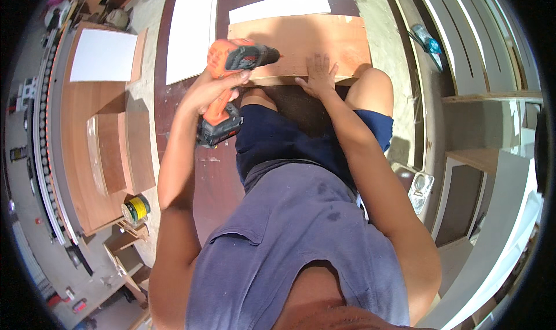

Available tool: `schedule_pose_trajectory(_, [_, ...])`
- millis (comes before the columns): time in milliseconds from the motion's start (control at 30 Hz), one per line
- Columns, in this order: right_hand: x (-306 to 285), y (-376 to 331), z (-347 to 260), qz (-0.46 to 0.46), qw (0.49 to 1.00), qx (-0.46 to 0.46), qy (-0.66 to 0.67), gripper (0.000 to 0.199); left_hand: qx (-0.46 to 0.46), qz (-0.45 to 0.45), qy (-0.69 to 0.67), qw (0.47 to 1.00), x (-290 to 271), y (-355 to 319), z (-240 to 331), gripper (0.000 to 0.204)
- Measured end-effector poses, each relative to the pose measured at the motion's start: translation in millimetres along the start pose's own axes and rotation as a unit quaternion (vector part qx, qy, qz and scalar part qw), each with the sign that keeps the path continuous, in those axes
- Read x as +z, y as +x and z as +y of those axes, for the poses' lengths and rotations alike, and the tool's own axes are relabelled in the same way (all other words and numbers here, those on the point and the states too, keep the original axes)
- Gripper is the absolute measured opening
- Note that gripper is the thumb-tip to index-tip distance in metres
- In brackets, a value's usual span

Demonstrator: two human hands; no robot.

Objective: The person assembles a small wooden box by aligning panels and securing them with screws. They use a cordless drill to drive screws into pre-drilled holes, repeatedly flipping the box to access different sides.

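Observation:
My left hand (205, 92) is wrapped round the grip of an orange and black cordless drill (219, 116). The drill's black chuck points right, over a light wooden panel (341, 40) that lies across in front of my knees. Whether the bit's tip touches the wood, I cannot tell. Toward the panel's near edge rests my right hand (318, 78), fingers spread on the wood and holding nothing. The panel has a raised near side, like a shallow box or drawer.
White boards (194, 29) lie left of and beyond the panel. Farther left, wooden pieces (110, 150) and a yellow-and-green tin (136, 209) stand by a brown board. On the right are a blue-handled tool (428, 43), a clear tray (421, 191) and grey cabinet frames (463, 46).

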State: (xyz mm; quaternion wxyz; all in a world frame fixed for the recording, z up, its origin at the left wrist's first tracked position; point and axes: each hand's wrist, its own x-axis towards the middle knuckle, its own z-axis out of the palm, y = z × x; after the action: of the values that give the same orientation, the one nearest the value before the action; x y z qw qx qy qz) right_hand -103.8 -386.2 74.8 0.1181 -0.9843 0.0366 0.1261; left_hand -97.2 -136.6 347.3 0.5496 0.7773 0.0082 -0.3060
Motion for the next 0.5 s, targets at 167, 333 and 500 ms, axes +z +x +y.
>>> schedule_pose_trajectory(167, [55.4,-11.1,-31.7,0.015,0.916,-0.372,-0.152,0.069,0.11,-0.071,-0.312,0.941,-69.8,-119.2,-109.0,0.146])
schedule_pose_trajectory(333, [90.3,-33.7,-25.9,-0.321,0.847,-0.363,-0.22,0.026,-0.046,0.109,-0.471,0.874,-82.4,-209.7,-257.5,0.11])
schedule_pose_trajectory(500, [66.2,14.2,-79.5,-0.12,0.976,-0.184,-0.008,0.026,-0.101,0.298,-0.561,0.766,-51.1,-208.7,-392.3,0.039])
